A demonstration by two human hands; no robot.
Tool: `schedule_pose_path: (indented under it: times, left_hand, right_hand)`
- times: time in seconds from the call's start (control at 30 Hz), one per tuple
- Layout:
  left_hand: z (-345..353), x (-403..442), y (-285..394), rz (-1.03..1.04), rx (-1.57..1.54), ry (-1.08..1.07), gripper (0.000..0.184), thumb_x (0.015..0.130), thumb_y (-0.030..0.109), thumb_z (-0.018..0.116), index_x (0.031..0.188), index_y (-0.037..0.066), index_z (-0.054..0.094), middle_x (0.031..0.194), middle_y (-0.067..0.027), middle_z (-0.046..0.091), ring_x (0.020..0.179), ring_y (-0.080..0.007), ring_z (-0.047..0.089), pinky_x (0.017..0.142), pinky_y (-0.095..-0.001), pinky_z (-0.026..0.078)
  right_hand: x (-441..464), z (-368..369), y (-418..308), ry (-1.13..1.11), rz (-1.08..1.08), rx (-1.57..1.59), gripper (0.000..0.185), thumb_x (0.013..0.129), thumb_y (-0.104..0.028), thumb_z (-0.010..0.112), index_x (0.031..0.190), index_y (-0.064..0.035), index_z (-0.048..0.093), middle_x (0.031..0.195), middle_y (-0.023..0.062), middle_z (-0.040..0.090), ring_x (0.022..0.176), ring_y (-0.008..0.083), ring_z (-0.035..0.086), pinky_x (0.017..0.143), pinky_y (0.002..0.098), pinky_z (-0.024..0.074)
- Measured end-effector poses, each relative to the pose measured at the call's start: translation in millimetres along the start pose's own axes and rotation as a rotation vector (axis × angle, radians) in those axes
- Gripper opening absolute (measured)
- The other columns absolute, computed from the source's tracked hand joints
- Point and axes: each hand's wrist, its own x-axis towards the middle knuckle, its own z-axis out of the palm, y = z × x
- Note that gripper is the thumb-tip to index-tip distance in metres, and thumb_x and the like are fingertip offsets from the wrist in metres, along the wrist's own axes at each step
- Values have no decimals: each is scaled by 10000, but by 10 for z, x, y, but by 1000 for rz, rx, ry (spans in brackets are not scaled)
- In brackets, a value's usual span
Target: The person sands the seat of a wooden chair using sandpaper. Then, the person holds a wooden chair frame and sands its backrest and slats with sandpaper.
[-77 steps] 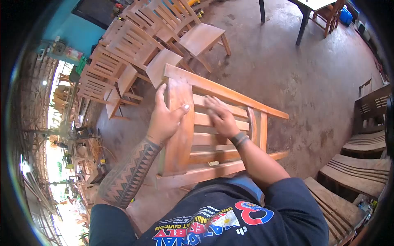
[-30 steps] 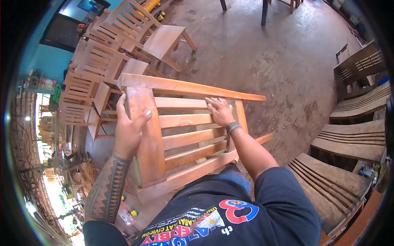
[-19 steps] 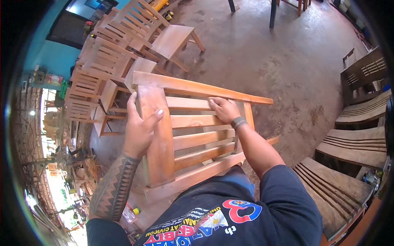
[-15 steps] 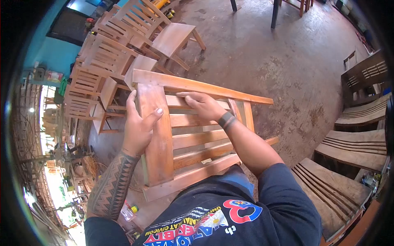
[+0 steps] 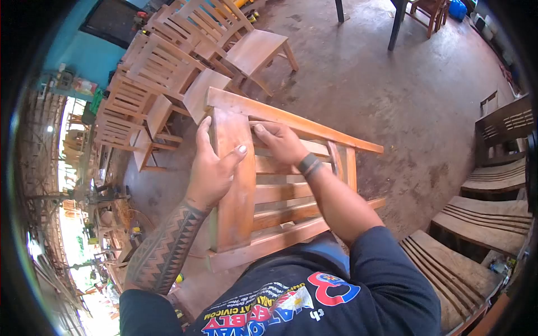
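A wooden chair back [image 5: 234, 190], with a broad top rail, two side posts and several slats, lies tilted against my body. My left hand [image 5: 210, 172] grips the broad rail, its thumb on the face and its fingers around the outer edge. My right hand [image 5: 282, 147] is at the inner corner, where the first slat meets the rail beneath the far post [image 5: 297, 124]. Its fingers are curled and pressed together on the slat. Whether anything thin lies under them is hidden.
Several light wooden chairs [image 5: 255, 51] stand in a cluster at upper left, beside a teal wall [image 5: 105, 54]. Slatted dark benches or seats [image 5: 485, 215] line the right side. Dark table legs [image 5: 398, 25] stand at the top. Concrete floor [image 5: 358, 73] stretches between them.
My right hand has slid left along the slat to the corner by the broad rail. The left hand keeps its hold. The whole view has shifted slightly.
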Motion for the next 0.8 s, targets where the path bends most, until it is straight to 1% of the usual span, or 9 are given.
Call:
schedule_pose_path:
  times: [0.1, 0.23, 0.37, 0.4, 0.47, 0.57, 0.63, 0.73, 0.8]
  left_hand:
    - [19, 38, -79, 39, 9, -3, 941, 982, 255, 778, 1687, -45, 232, 1620, -300, 467, 1505, -369, 505, 1250, -439, 397]
    - [8, 18, -26, 61, 37, 5, 926, 987, 244, 766, 1688, -42, 231, 1626, -297, 465, 1514, -372, 497, 1254, -439, 393]
    - [20, -15, 124, 48, 56, 9, 899, 991, 217, 755, 1683, -46, 244, 1629, -291, 471, 1516, -353, 498, 1258, -439, 391]
    - [59, -4, 111, 54, 46, -4, 888, 995, 210, 749, 1682, -48, 249, 1631, -288, 471, 1517, -349, 496, 1258, -437, 391]
    - [57, 30, 62, 71, 37, -19, 867, 1002, 195, 739, 1681, -52, 259, 1634, -282, 471, 1520, -340, 493, 1259, -434, 390]
    - [4, 33, -23, 73, 64, -21, 842, 1012, 167, 722, 1683, -58, 264, 1636, -273, 472, 1522, -336, 489, 1261, -427, 388]
    - [-27, 18, -34, 81, 78, -16, 833, 1024, 151, 704, 1689, -63, 248, 1635, -270, 471, 1522, -329, 487, 1264, -424, 383]
    - [-59, 19, -104, 93, 141, -11, 828, 1031, 153, 699, 1690, -60, 244, 1635, -269, 471, 1521, -328, 487, 1264, -422, 381]
    - [-66, 13, -95, 80, 117, -17, 825, 1034, 156, 697, 1691, -53, 245, 1635, -270, 472, 1523, -331, 485, 1264, -422, 380]
  right_hand:
    - [-228, -347, 230, -30, 87, -108, 444, 1153, -378, 597, 1424, -52, 730, 1350, 121, 779, 1215, 209, 699, 1105, 375, 521]
    - [-733, -1111, 1196, -6, 661, -321, 480, 1130, -476, 618, 1360, -81, 766, 1223, 99, 792, 1130, 183, 701, 1043, 376, 547]
    - [-368, -303, 460, 146, 353, -124, 443, 1148, -450, 581, 1178, -49, 769, 1095, 118, 782, 1062, 173, 703, 992, 398, 555]
    - [-211, -104, -27, 90, 402, -167, 416, 1142, -405, 583, 1145, -25, 753, 1122, 171, 784, 1092, 232, 733, 998, 431, 555]
    - [2, 102, -8, 79, -17, -269, 383, 1123, -346, 592, 1226, -6, 737, 1206, 232, 747, 1168, 386, 700, 1066, 466, 524]
    - [-300, -143, 170, 86, -30, -265, 408, 1133, -364, 581, 1309, -29, 735, 1268, 228, 737, 1224, 383, 679, 1104, 467, 509]
    - [-619, -500, 706, 126, 299, -290, 471, 1144, -414, 561, 1387, -42, 718, 1425, 235, 697, 1350, 379, 645, 1137, 470, 498]
    - [-1020, -1059, 1541, 189, 343, -432, 446, 1170, -427, 530, 1205, -50, 765, 1104, 119, 791, 1059, 202, 717, 967, 377, 546]
    - [-766, -939, 842, 74, 522, -564, 441, 1174, -415, 524, 1173, -41, 759, 1083, 99, 783, 1028, 191, 706, 939, 363, 543]
